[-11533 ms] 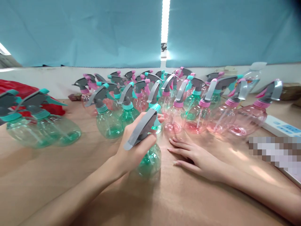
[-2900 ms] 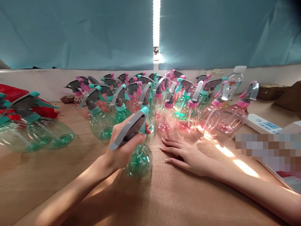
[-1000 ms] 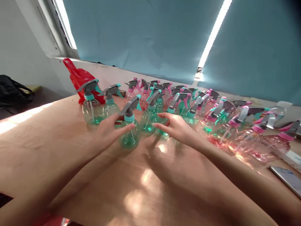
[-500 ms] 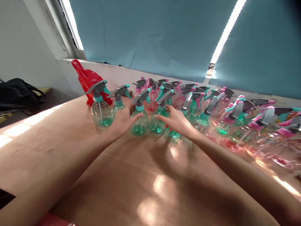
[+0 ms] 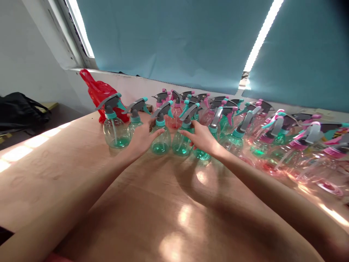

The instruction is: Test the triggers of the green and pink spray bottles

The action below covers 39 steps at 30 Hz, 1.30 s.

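My left hand [image 5: 144, 135] reaches round the left side of a clear green spray bottle [image 5: 161, 143] with a teal collar and grey trigger head. The thumb lies across its front and the other fingers are mostly hidden behind it. At its right a similar green spray bottle [image 5: 181, 145] stands upright, with my right hand [image 5: 201, 136] curved round its right side, thumb across the front. Both bottles rest on the table, slightly apart. A teal-collared spray bottle [image 5: 135, 125] is partly covered by my left hand, and another [image 5: 117, 136] stands farther left.
Several more spray bottles with pink or teal heads, including a green one [image 5: 231, 140], crowd the table [image 5: 152, 207] at the back and right. A red plastic bag [image 5: 102, 92] lies at the back left. Behind runs a low white wall below blue blinds [image 5: 174, 40].
The bottle at my left hand has shifted very slightly up and left, with the hand staying round it. Otherwise the view has only drifted a little.
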Tool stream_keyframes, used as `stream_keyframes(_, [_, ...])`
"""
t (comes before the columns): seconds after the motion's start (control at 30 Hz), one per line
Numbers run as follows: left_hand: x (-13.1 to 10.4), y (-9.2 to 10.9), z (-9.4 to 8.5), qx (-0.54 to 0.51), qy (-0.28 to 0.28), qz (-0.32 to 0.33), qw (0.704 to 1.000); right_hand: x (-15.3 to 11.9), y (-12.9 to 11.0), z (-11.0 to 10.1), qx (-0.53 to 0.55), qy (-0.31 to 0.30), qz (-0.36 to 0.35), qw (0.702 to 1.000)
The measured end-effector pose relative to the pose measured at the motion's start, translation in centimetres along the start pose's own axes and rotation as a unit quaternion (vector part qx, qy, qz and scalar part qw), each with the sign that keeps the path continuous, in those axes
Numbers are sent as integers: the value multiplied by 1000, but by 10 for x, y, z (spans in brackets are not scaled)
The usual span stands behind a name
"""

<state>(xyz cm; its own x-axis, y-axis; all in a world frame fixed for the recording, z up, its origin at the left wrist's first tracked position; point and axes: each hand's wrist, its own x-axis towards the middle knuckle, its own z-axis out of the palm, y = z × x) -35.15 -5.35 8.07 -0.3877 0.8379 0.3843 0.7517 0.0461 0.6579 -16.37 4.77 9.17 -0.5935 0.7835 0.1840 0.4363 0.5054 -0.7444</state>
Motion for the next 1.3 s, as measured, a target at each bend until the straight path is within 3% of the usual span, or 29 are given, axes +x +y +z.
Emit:
stream_keyframes(0.27, [-21, 2, 2, -12, 22, 8, 1000, -3, -2, -3, -9, -23, 0, 1000])
stream_keyframes(0.43, [-55, -4, -3, 3, 53, 13, 998, -7, -1, -5, -36, -24, -22, 999])
stream_keyframes(0.57, [-82, 7, -6, -21, 46, 0, 999, -20, -1, -6, -50, -28, -40, 998])
stream_keyframes(0.67, [-91, 26, -3, -76, 6, -14, 997, -42, 2, -9, -45, -41, -84, 995])
stream_keyframes(0.8, [-90, 62, 8, -122, -90, -28, 988, -84, 8, -17, -61, -38, -178, 981])
stream_keyframes(1.0, [-94, 126, 34, -172, -189, 51, 965, -143, 14, -40, -41, -82, -238, 967])
stream_keyframes(1.1, [-102, 149, 53, -210, -188, 82, 956, -161, 20, -56, -10, -80, -247, 966])
stream_keyframes(1.3, [-108, 176, 98, -267, -181, 112, 940, -181, 54, -98, -103, -64, -241, 963])
